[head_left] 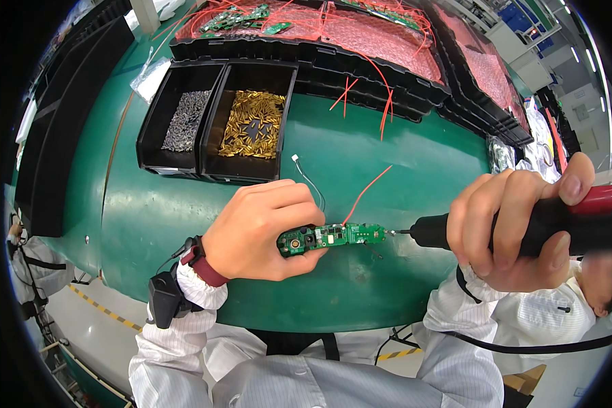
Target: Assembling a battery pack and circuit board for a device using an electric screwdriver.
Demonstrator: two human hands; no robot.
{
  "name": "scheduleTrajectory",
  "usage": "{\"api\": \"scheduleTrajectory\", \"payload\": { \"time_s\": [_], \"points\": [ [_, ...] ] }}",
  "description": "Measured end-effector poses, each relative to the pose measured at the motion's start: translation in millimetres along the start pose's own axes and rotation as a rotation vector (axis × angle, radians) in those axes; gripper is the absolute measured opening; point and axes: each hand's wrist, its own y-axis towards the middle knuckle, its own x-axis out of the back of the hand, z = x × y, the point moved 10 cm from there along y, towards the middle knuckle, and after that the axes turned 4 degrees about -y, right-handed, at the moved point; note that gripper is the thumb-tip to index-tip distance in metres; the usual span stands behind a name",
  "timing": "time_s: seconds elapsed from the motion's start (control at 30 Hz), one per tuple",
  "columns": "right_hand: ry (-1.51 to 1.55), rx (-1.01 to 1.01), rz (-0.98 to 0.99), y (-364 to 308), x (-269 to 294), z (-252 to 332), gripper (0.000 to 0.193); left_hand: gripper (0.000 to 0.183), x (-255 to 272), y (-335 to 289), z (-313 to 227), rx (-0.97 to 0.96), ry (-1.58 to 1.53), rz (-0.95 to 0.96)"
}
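Between the thumb and fingers of my left hand (268, 228) is a narrow green circuit board (336, 235), held flat just above the green table. A red wire (366, 192) rises from the board's upper edge, and a thin cable with a white plug (296, 158) trails out above my fingers. My right hand (513, 228) is wrapped round a black and red electric screwdriver (432, 232), held sideways. Its bit points left, with a small screw (392, 232) at the tip, right by the board's right end. Whether the screw touches the board I cannot tell.
Two black bins stand at the back left, one with silver screws (187, 122), the other with brass standoffs (253, 126). Behind them, black trays (313, 58) lined with pink bubble wrap hold boards and red wires. At the right sits another person (557, 306) in white.
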Motion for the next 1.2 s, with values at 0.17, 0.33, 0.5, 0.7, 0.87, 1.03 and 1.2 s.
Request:
{"api": "scheduleTrajectory", "payload": {
  "time_s": [0.17,0.33,0.5,0.7,0.87,1.03,1.2],
  "points": [
    [-0.026,-0.004,-0.001,0.7,1.5,2.0,0.039,0.027,-0.6,1.9,-2.1,-0.009,-0.009,0.008],
    [-0.039,0.0,0.01,1.6,0.5,0.9,0.035,0.028,-3.3,-2.2,2.3,0.075,-0.035,0.041],
    [-0.17,-0.066,0.099,5.0,-17.2,2.5,0.032,0.031,-5.1,-2.1,6.6,0.08,-0.081,0.045],
    [-0.083,-0.046,0.071,3.9,-8.9,-3.7,0.034,0.031,-3.3,-1.6,5.7,0.07,-0.081,0.055],
    [-0.083,-0.048,0.027,3.0,-6.4,-4.2,0.044,0.034,-3.9,-1.8,8.4,0.059,-0.092,0.056],
    [0.011,0.165,-0.111,4.2,-3.0,15.1,0.057,0.027,40.4,4.9,-18.4,-0.036,0.01,-0.058],
    [0.025,0.215,-0.188,-5.4,12.2,34.1,0.047,0.013,110.9,-24.5,9.8,0.105,0.399,-0.705]
  ]
}}
